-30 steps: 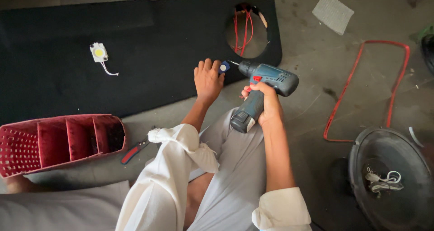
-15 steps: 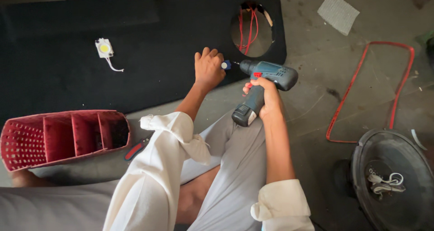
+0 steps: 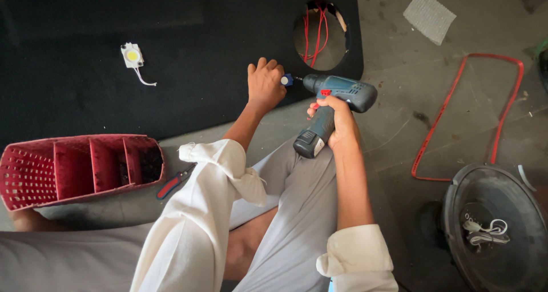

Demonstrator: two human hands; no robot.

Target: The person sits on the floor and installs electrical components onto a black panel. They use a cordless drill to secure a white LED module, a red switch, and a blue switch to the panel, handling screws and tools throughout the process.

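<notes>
The cordless drill (image 3: 337, 106), blue-grey with a red trigger, is gripped by the right hand (image 3: 337, 121), whose fingers are wrapped tight around its handle, the battery end pointing down toward the person's lap. Its chuck points left, and the bit tip meets a small blue and white piece (image 3: 285, 80) pinched at the fingertips of the left hand (image 3: 264, 85). That hand is curled, knuckles up, and rests on the black carpeted panel (image 3: 171, 52) near its front edge, just left of the round hole (image 3: 321, 35) cut close to the panel's right end. Red wires (image 3: 314, 32) show inside the hole. Toward the panel's left half lies a small white square light module (image 3: 132, 55) with a yellow centre and a short white lead. On the concrete floor (image 3: 399, 126) in front of the panel, at the left, lies a red plastic basket (image 3: 74, 169) with dividers, tipped on its side, and just beside it a tool with a red and black handle (image 3: 173, 183). To the right lie a red cord loop (image 3: 468, 115), a grey mesh square (image 3: 430, 15) and a black oval speaker (image 3: 496, 229) with white wires on it.
</notes>
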